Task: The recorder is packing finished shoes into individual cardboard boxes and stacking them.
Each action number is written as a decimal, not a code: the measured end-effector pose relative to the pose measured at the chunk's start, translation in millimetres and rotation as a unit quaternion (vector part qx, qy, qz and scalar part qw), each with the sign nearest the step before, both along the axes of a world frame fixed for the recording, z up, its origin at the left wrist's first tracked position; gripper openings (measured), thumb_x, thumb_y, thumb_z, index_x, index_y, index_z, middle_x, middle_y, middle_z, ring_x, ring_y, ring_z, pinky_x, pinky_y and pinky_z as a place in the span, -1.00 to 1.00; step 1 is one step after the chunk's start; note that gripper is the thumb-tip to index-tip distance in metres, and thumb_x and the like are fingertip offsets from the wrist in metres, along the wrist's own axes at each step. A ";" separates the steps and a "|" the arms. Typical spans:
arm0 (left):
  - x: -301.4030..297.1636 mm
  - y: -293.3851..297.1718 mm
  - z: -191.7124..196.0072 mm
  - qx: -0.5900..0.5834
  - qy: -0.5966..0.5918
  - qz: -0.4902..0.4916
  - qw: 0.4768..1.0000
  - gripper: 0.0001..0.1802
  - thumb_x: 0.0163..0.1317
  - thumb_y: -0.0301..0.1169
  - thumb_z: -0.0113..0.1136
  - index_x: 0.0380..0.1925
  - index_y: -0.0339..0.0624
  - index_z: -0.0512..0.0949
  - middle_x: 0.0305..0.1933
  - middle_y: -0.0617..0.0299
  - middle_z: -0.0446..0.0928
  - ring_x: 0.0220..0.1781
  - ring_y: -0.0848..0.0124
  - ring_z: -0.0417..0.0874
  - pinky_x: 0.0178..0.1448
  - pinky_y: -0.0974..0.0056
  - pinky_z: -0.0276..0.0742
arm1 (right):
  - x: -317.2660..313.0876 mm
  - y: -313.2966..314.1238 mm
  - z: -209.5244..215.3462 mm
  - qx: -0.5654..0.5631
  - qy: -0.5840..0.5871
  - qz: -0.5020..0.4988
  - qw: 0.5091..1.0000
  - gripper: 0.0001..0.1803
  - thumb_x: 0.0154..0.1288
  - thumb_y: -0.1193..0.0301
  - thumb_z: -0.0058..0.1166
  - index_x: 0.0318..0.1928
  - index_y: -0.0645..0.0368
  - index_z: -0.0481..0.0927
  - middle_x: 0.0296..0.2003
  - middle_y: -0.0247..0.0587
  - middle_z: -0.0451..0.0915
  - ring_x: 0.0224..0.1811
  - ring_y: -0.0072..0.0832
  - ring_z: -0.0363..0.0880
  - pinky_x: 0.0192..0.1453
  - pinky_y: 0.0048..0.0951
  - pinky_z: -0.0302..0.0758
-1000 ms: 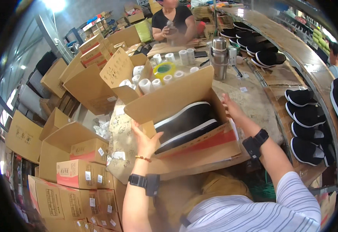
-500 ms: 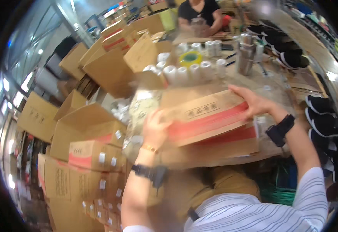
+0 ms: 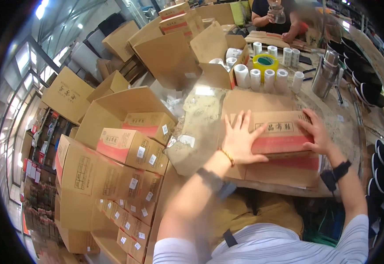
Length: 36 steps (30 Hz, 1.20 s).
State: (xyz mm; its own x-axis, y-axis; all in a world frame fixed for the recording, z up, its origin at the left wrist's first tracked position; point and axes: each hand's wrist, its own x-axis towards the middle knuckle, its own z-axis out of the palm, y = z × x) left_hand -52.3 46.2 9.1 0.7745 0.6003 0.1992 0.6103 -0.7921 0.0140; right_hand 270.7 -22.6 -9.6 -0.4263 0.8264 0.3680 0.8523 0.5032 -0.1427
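A closed brown cardboard box (image 3: 276,144) with a red band and dark printing lies in front of me on the table. My left hand (image 3: 241,143) rests on its left end, fingers spread wide and flat. Around the right end curl the fingers of my right hand (image 3: 318,134), with the thumb on the front side. Beneath the box is flat cardboard (image 3: 284,174), also with a red part, reaching toward the table's near edge. Another plain brown cardboard sheet (image 3: 255,102) shows behind the box.
White label rolls (image 3: 269,80) and a yellow tape roll (image 3: 265,64) stand beyond the box. A steel flask (image 3: 326,74) is at the back right. On the left a large carton (image 3: 128,103) holds several boxes. Black shoes (image 3: 383,165) line the right. Another person (image 3: 275,20) holds a jar opposite.
The box has come down from a tilted, raised position to lie flatter on the cardboard. My left hand has spread open over its end. The view has shifted, showing more of the left side.
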 end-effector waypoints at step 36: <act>-257.9 11.2 -23.4 0.227 0.000 0.550 0.803 0.00 -0.07 0.00 0.31 0.38 0.11 0.05 0.35 -0.05 0.13 0.28 0.03 0.20 0.33 -0.07 0.06 | -398.1 137.6 -40.9 -0.458 0.602 0.065 0.650 -0.25 0.23 0.20 0.16 0.35 0.16 0.14 0.00 -0.15 0.48 -0.06 -0.44 0.49 -0.02 -0.44 0.48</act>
